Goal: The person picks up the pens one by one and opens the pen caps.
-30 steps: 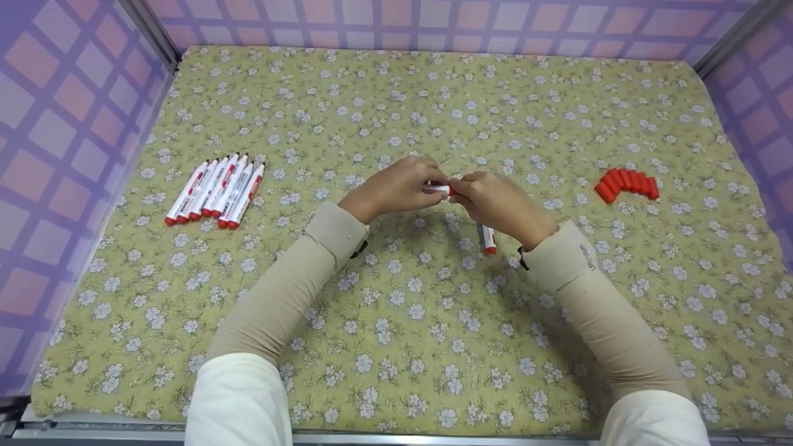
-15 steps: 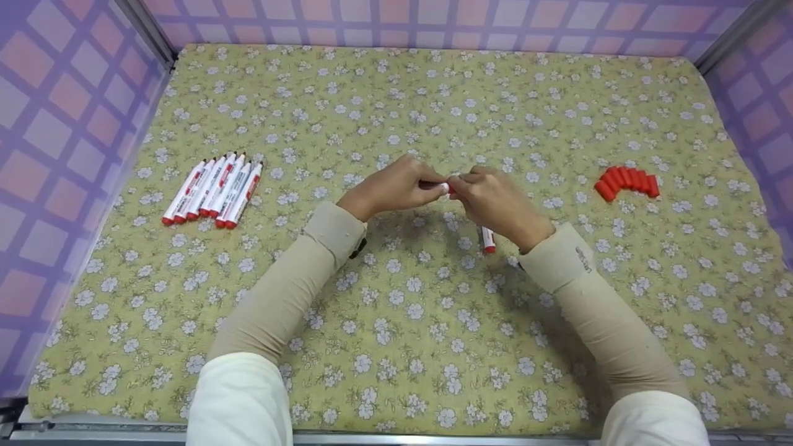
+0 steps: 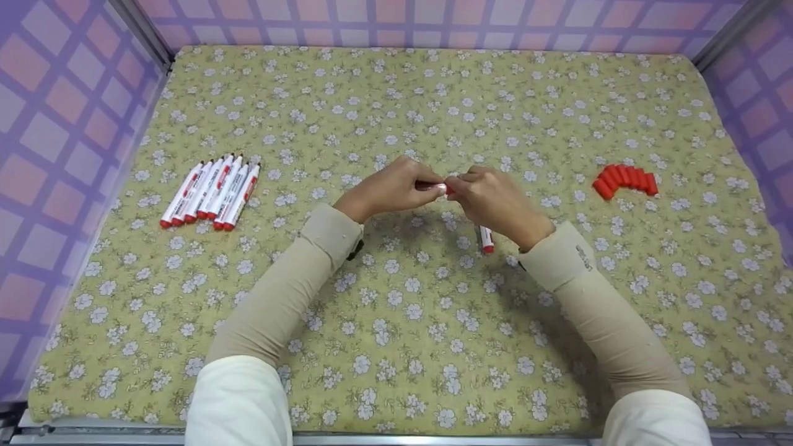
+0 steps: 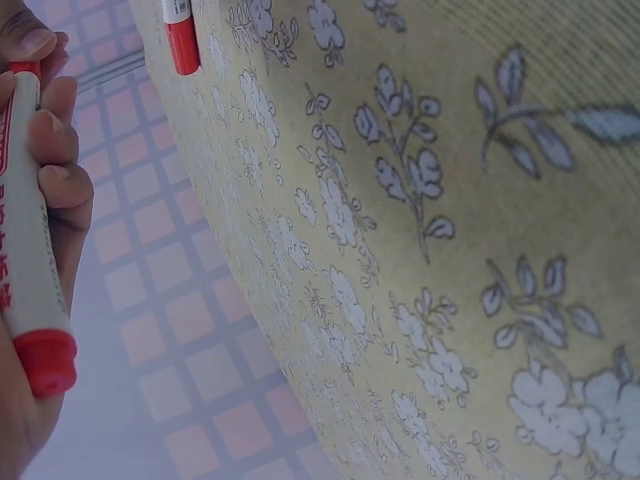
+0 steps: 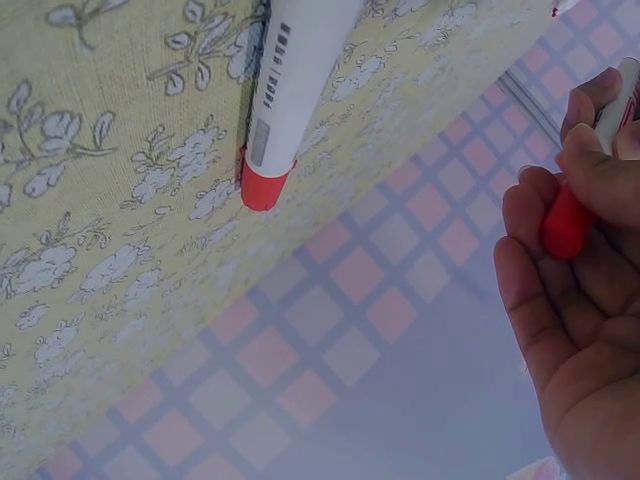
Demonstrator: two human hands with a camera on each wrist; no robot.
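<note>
In the head view my left hand [image 3: 396,189] and right hand [image 3: 495,201] meet above the middle of the cloth. My left fingers curl round a white marker [image 4: 35,230] with red print and a red end plug. My right thumb and fingers pinch a red cap [image 5: 568,222] at the marker's other end. Whether the cap sits fully on the barrel is hidden by fingers. Below my right hand another marker [image 3: 486,239] lies on the cloth. Its red end shows in both wrist views.
Several uncapped white markers [image 3: 214,192] lie side by side at the left. Several loose red caps [image 3: 626,178] are grouped at the right. A flowered yellow-green cloth [image 3: 396,347] covers the table, with checked panels [image 3: 396,21] around its back and sides.
My hands stay joined at the marker with only slight finger movement. Less of the white barrel shows between them than one second ago. The lying marker and loose caps stay put.
</note>
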